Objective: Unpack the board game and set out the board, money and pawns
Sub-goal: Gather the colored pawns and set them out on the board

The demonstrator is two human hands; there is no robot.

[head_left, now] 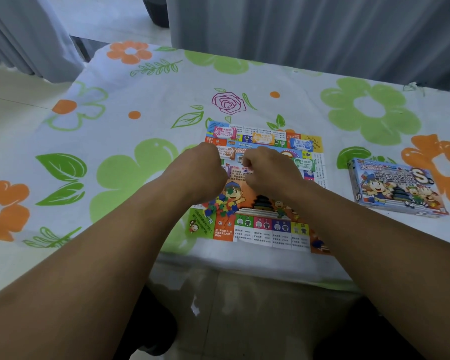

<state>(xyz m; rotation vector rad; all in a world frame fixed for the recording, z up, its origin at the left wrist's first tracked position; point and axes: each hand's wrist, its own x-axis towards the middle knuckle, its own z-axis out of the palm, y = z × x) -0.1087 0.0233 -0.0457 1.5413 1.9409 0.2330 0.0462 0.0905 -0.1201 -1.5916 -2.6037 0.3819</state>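
In the head view, the board (260,229) lies unfolded and flat on the counter (140,100), which is covered by a white cloth printed with green and orange flowers. Both your hands are above the middle of the board, knuckles up, almost meeting. Your left hand (205,172) has its fingers curled under into a loose fist. Your right hand (270,170) is curled the same way, its fingers (247,162) tucked in towards the left hand. The backs of your hands hide the undersides, so I cannot tell whether either one pinches anything. The money sits in small stacks along the far part of the board: a pink stack (224,132) at 11 o'clock, an orange stack (263,137) at 12 o'clock and a blue stack (300,144) at 1 o'clock. A green stack (305,163) at 2 o'clock lies just beside your right hand. A brownish stack (227,152) shows partly past your left knuckles. A pile of small coloured pieces (218,207), red, blue, yellow and green, lies on the board at 8 o'clock, close under your left wrist. The game box (398,189) rests printed face up on the counter at 3 o'clock from the board, apart from it. Grey curtains (296,35) hang beyond the counter's far edge at 12 o'clock.
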